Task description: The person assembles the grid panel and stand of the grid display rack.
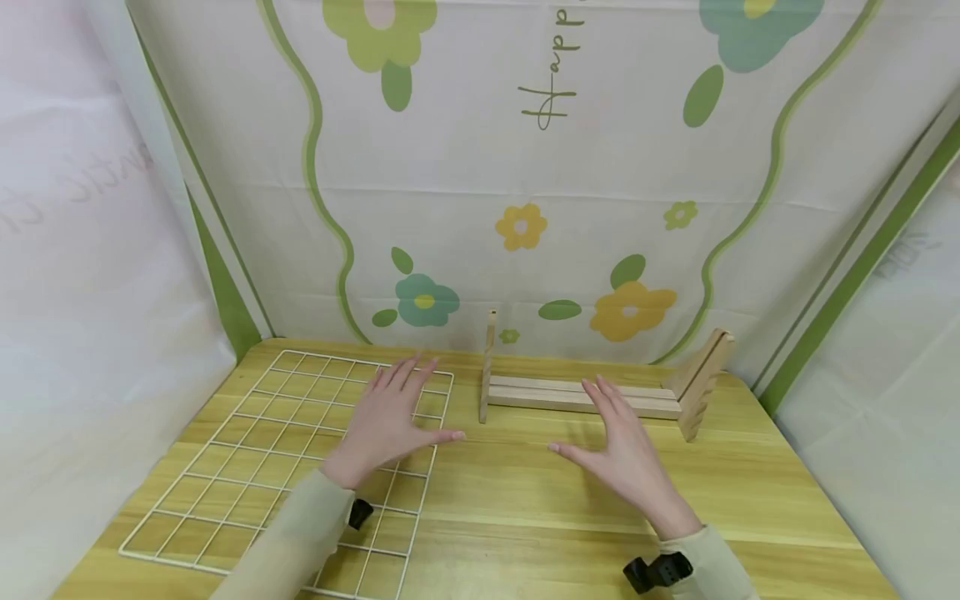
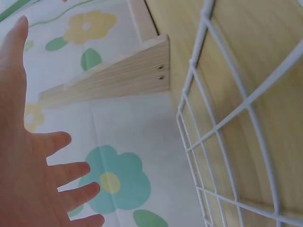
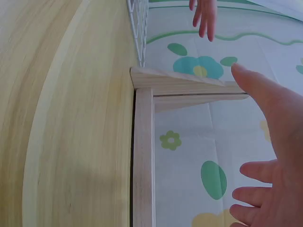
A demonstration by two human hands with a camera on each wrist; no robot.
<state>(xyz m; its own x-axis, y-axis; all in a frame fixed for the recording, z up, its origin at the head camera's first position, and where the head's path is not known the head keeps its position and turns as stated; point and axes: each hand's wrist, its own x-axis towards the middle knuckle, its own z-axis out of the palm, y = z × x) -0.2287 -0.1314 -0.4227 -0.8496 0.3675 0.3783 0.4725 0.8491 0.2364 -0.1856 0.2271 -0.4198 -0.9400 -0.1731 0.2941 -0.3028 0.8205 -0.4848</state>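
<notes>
Here's the wooden rack (image 1: 536, 397), standing at the far side of the table (image 1: 510, 517), right of centre: a long, low rail running between two end boards. The left board (image 1: 487, 367) shows nearly edge-on from the head, and the left wrist view picks out two screw heads (image 2: 160, 67) near its foot. The right board (image 1: 701, 387) rises at the other end.

Over to the left, flat on the tabletop, lies the white wire grid (image 1: 247, 482), its far right corner near the left board.

Now the hands! The left hand (image 1: 386, 425) hangs over the grid's far right part, fingers spread and fairly straight, thumb stretched toward the middle. The right hand (image 1: 626, 458) mirrors it in front of the rail — fingers extended, thumb pointing inward. The two are well apart, palms turned toward each other.

Pale sleeves (image 1: 712, 562) cover the forearms, with a black device (image 1: 658, 572) at each wrist. Behind it all — a white cloth (image 1: 450, 167) printed with yellow, teal and green flowers, wavy green lines and sideways lettering. More white cloth flanks both sides.
</notes>
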